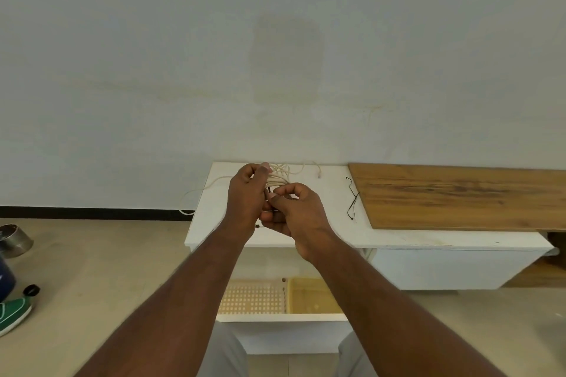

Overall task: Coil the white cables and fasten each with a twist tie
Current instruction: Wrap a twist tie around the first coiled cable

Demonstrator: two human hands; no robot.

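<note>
Coil tie-off: left hand (246,193) grips white cable (277,179) coil; right hand (294,211) pinches black twist tie (270,193).
Cable looks light, springy; hold it at the bundled waist above the bench (330,223).

Soft, even room light, no glare

A faint shadow is lying on the wall (286,61); the wide lens is bending the baseboard (92,212) and table edge (428,244), and detail is looking slightly soft.

Worktop (333,232): white painted board, smooth, matt. Plank (459,196) at 3 o'clock: brown wood grain, satin. Cable (280,176): off-white, smooth sheath. Bowl (15,240) at 9 o'clock: shiny metal. Basket (254,295) at 6 o'clock: perforated cream plastic. Floor (107,254): matt beige.
</note>
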